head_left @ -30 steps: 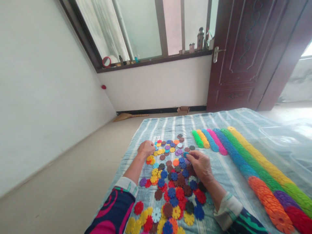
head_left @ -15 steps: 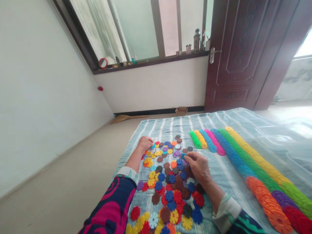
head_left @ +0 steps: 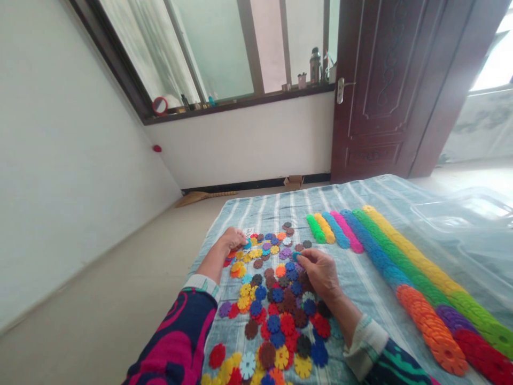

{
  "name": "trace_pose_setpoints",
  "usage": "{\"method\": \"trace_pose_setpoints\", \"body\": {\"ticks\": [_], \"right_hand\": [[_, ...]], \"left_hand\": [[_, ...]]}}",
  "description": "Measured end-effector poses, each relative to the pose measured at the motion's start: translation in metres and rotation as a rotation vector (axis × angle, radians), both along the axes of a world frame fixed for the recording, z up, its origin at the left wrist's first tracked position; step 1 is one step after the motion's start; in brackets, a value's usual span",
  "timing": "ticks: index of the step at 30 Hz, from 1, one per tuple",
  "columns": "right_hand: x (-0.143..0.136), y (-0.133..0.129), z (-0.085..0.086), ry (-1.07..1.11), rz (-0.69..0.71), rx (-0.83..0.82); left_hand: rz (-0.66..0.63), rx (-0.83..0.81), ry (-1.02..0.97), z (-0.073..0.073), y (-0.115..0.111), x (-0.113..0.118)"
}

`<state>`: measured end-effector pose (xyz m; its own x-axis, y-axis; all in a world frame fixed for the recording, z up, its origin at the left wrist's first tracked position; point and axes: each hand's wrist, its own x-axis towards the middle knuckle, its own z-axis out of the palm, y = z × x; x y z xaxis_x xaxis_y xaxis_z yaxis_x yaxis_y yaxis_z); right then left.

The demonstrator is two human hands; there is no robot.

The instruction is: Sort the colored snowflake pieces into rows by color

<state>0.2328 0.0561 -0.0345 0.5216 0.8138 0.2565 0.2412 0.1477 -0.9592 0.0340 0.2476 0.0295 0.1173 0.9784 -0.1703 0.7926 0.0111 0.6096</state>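
Head cam: R hand (head_left: 321, 270) pinches round teal plastic disc (head_left: 296, 256) over multicolour notched plastic discs (head_left: 273, 323) on blue-white striped cloth (head_left: 363, 291); L hand (head_left: 232, 239) at bright-blue disc (head_left: 248, 244), grip unclear. Prob. picking step; next needs steady pinch.

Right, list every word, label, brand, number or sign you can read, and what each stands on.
"ve": on the striped cloth, beside the left hand; any further letters are unclear.
Flask on the windowsill: any print too small to read.
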Motion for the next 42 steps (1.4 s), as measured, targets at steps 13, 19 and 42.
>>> {"method": "trace_pose_setpoints", "body": {"ticks": [13, 19, 42], "right_hand": [[0.0, -0.001, 0.005, -0.005, -0.003, 0.019], [-0.002, 0.0, 0.006, 0.051, 0.04, 0.04], [-0.004, 0.002, 0.027, 0.092, 0.423, -0.112]], "left_hand": [[0.099, -0.013, -0.069, 0.021, -0.017, -0.009], [0.094, 0.209, 0.017, 0.032, -0.024, -0.017], [-0.003, -0.25, -0.839, -0.002, -0.155, 0.048]]}}
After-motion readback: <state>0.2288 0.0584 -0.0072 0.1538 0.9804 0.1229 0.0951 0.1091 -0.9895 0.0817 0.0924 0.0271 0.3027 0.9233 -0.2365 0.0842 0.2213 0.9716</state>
